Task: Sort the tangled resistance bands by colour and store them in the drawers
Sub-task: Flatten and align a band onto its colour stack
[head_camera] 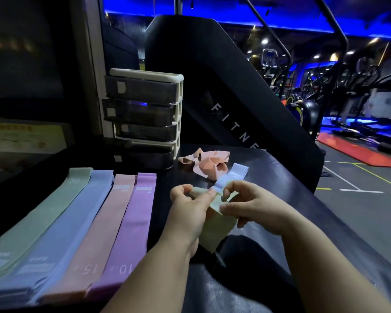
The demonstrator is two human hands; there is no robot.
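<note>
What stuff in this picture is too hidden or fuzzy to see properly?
All in the head view:
- Inside the drawers: dark fronts hide any contents.
- Where the green band and blue band tangle: covered by the fingers of the left hand and right hand.
- How many bands the flat stacks hold: the lower-left edge cuts them off.
- The yellow sign wording: blurred.
</note>
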